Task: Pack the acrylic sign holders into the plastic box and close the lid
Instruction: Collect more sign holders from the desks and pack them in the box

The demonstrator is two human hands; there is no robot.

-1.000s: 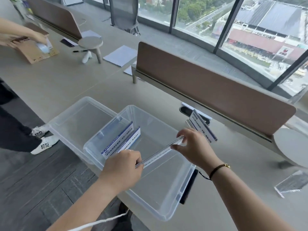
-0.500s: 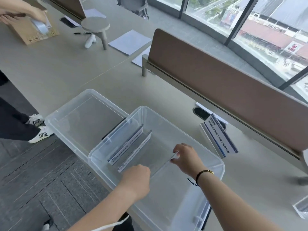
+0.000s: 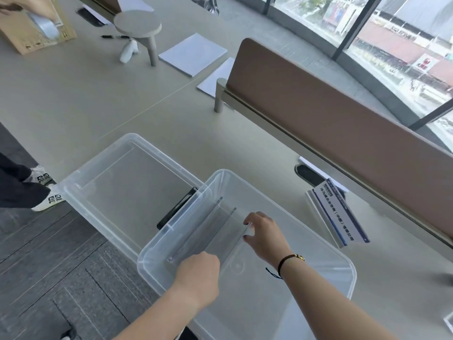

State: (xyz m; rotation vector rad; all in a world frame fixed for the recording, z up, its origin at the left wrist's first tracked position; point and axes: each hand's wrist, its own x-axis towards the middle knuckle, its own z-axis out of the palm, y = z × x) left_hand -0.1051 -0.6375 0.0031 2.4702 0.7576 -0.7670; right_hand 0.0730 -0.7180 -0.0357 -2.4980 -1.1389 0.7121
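Note:
A clear plastic box [image 3: 326,246] sits at the table's near edge, with its clear lid [image 3: 117,177] lying upside down to its left. Inside the box, two acrylic sign holders [image 3: 196,231] stand on edge against the left wall. A third acrylic sign holder [image 3: 228,241] stands beside them, and both my hands grip it: my left hand [image 3: 198,278] at its near end, my right hand [image 3: 264,239] at its far end. Another sign holder [image 3: 335,212] with a blue-and-white printed sheet leans on the table right of the box.
A brown desk divider [image 3: 331,114] runs along the far side, with a cable port [image 3: 307,175] at its base. Papers [image 3: 193,54], a small round stand [image 3: 137,25] and a pen lie further left. A second person's hands work on a cardboard box [image 3: 27,33] at top left.
Both hands have lowered the third sign holder from above the rim down into the box, next to the two standing there. The view has tilted down and right.

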